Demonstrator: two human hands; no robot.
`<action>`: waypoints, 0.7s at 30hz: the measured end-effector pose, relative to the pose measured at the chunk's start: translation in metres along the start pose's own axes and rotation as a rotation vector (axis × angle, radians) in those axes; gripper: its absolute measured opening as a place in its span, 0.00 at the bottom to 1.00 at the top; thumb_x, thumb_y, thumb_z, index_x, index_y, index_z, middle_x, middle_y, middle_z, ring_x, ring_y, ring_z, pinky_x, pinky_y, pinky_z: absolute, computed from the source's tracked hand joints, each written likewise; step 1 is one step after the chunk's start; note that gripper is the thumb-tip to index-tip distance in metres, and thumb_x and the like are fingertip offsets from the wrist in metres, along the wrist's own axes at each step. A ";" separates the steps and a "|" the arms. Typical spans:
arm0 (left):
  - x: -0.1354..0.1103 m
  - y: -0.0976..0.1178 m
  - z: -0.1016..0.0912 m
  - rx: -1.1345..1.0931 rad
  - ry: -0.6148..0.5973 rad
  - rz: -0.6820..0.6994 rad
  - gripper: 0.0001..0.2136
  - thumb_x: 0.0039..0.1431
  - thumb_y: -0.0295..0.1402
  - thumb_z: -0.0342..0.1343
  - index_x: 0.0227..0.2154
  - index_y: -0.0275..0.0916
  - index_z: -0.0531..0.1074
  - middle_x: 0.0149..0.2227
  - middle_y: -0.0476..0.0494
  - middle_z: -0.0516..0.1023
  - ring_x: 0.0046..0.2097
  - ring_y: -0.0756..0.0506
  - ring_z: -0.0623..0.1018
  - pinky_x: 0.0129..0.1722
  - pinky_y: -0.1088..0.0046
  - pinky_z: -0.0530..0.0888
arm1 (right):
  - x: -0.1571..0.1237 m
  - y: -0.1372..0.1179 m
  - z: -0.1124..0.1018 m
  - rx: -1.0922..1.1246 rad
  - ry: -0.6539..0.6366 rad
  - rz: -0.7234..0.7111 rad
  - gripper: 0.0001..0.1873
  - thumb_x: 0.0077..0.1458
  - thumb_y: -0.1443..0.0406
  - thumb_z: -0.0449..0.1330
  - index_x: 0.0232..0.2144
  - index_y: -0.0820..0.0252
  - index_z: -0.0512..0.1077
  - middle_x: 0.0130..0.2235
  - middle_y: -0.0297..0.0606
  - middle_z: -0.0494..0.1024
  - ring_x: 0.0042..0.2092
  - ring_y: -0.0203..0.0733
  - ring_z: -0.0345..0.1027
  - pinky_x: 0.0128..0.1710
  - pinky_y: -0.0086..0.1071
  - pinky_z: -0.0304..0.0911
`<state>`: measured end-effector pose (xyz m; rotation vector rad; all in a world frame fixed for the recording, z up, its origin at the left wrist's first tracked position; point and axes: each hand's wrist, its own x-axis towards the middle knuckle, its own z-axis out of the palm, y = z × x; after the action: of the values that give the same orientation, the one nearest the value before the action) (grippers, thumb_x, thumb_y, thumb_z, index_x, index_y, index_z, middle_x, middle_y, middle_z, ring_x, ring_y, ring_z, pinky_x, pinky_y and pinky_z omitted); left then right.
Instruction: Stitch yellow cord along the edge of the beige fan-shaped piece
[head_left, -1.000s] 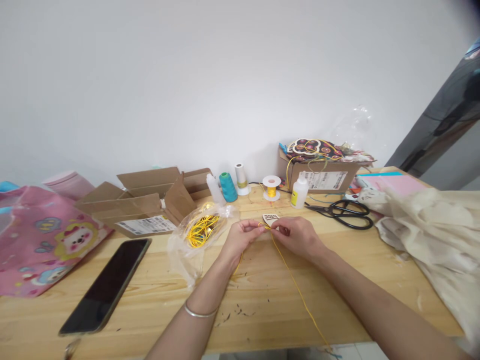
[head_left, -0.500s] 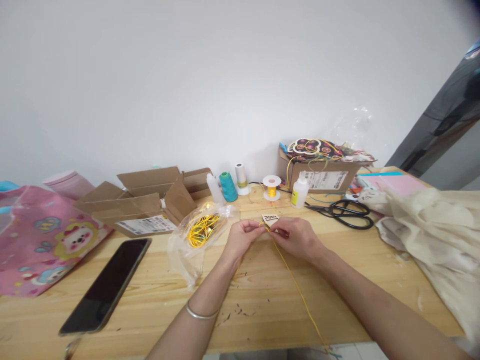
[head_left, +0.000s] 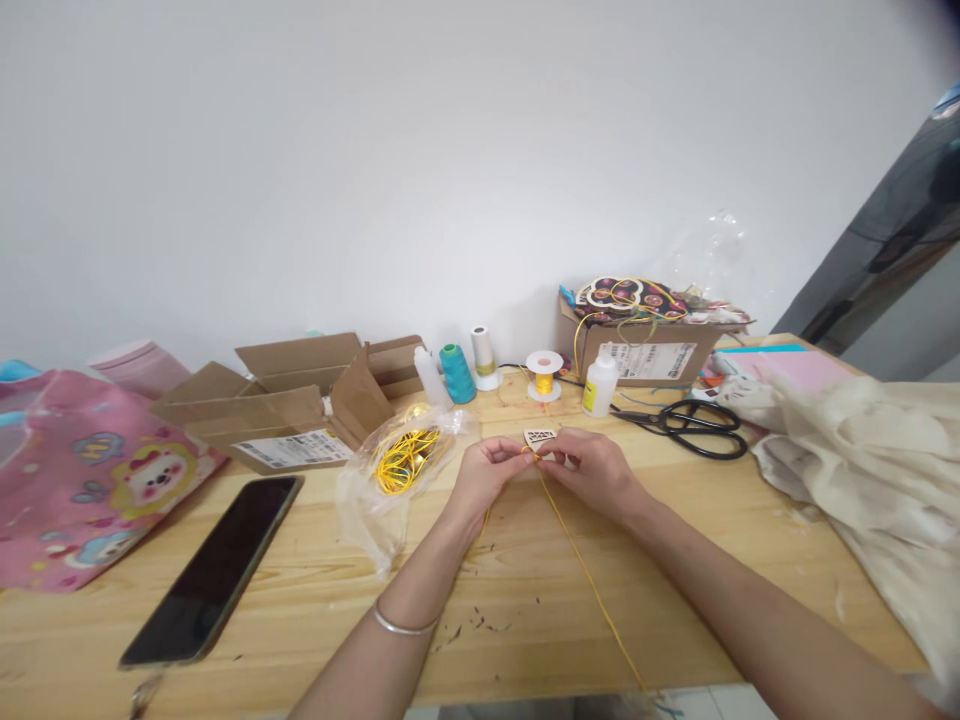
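Observation:
My left hand (head_left: 490,477) and my right hand (head_left: 590,470) meet over the middle of the table, fingertips nearly touching. Both are closed in a pinch on a thin yellow cord (head_left: 581,560). One length of it runs down from the fingers to the table's front edge; a shorter bit shows beside my left wrist. Just beyond the fingertips is a small pale flat piece with a cut-out pattern (head_left: 539,436), partly hidden by my fingers. Whether the cord passes through it I cannot tell.
Left are a phone (head_left: 214,570), a pink bag (head_left: 105,480), an opened carton (head_left: 262,415) and a plastic bag of yellow cords (head_left: 375,520). Behind stand a teal thread cone (head_left: 458,374), a spool (head_left: 544,385) and a bottle (head_left: 600,386). Black scissors (head_left: 697,427) and cream cloth (head_left: 847,450) lie right.
My right fingers have shifted slightly at the pinch point, and the hanging yellow cord has swung a little to the left. My left hand has hardly moved.

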<state>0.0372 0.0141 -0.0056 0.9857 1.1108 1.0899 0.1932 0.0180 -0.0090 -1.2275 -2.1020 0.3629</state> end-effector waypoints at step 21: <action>0.006 -0.001 -0.010 0.051 0.065 -0.013 0.11 0.30 0.29 0.63 0.21 0.34 0.70 0.23 0.47 0.76 0.25 0.52 0.73 0.27 0.79 0.67 | 0.008 0.012 -0.075 0.370 1.550 -0.056 0.11 0.45 0.72 0.54 0.35 0.59 0.64 0.32 0.35 0.64 0.29 0.33 0.61 0.24 0.27 0.56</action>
<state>0.0278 0.0200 -0.0094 0.9871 1.2011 1.0945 0.2486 0.0244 0.0436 -0.7297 -0.6664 -0.2186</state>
